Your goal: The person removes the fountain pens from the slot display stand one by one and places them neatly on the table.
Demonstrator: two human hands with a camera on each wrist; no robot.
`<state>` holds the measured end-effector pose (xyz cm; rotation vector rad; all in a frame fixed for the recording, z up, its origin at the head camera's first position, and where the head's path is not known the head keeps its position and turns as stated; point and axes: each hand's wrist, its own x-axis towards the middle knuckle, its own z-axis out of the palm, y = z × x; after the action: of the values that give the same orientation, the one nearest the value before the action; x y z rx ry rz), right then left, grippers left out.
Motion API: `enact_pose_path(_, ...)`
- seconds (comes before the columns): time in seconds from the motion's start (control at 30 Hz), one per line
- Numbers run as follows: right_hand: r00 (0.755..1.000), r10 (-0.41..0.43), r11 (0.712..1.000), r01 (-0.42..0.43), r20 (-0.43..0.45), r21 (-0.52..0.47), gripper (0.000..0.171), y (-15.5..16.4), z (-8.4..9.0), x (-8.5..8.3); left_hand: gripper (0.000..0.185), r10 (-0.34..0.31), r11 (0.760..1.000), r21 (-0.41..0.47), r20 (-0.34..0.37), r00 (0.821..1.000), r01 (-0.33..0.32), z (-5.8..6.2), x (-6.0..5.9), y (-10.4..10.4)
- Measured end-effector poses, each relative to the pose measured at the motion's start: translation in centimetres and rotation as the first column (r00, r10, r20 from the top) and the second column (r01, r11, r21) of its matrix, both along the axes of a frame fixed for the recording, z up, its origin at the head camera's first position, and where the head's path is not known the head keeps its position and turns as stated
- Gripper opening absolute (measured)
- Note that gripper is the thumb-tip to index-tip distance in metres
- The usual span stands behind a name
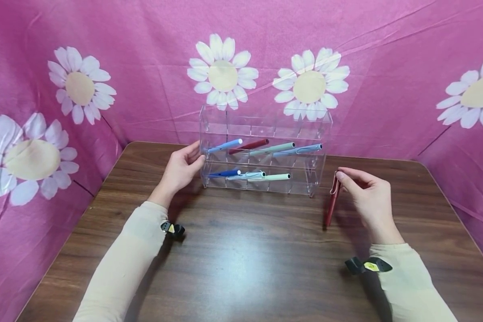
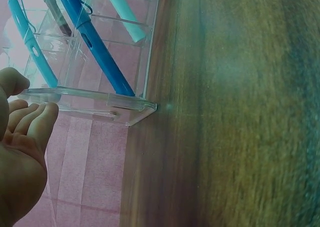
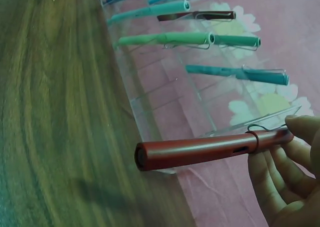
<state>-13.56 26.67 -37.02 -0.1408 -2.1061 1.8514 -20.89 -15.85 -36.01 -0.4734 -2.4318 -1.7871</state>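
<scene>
A clear acrylic pen rack (image 1: 261, 184) stands on the table, with several capped pens slanting in two of its tiers. My left hand (image 1: 182, 167) holds the rack's left side, thumb near the front edge. In the left wrist view, that side's edge lies between the thumb (image 2: 15, 80) and the fingers. To the right of the rack, my right hand (image 1: 371, 197) pinches a dark red pen (image 1: 332, 205) by its clip end. The pen hangs tilted, its other end pointing down. In the right wrist view, the red pen (image 3: 200, 153) appears in front of the rack's near end.
The upper filled tier has a blue pen (image 1: 225, 146), a dark red one (image 1: 249, 146), a green one (image 1: 273, 149) and a light blue one (image 1: 298, 150). Below lie a dark blue pen (image 1: 224, 173) and two paler ones. A pink flowered cloth (image 1: 153, 89) hangs behind the wooden table (image 1: 241, 268).
</scene>
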Motion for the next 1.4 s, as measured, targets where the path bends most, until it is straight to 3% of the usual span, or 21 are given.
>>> enact_pose_path(0.23, 0.995, -0.017, 0.976, -0.004, 0.096, 0.219, 0.036, 0.6, -1.1, -0.3, 0.049, 0.005, 1.0, -0.013, 0.0, 1.0, -0.005, 0.1, 0.1, 0.0)
enact_pose_path(0.63, 0.984, -0.027, 0.97, -0.017, 0.175, 0.241, 0.042, 1.4, -3.4, -1.3, 0.048, -0.001, 1.0, 0.0, 0.002, 1.0, 0.001, 0.1, 0.1, 0.0)
enact_pose_path(0.83, 0.974, 0.063, 0.97, -0.111, 0.216, 0.215, 0.047, 1.8, -4.3, -1.7, 0.048, -0.001, 1.0, -0.002, -0.015, 1.0, 0.001, 0.0, -0.1, 0.0)
enact_pose_path(1.1, 0.959, 0.111, 0.925, -0.196, 0.262, 0.325, 0.04, 2.0, -5.3, -2.3, 0.049, -0.01, 1.0, 0.013, -0.011, 1.0, 0.01, -0.1, -0.2, -0.1)
enact_pose_path(1.4, 0.944, 0.096, 0.884, -0.227, 0.316, 0.408, 0.035, 2.0, -5.8, -2.6, 0.048, -0.016, 1.0, 0.019, -0.013, 1.0, 0.016, -0.2, -0.2, -0.2)
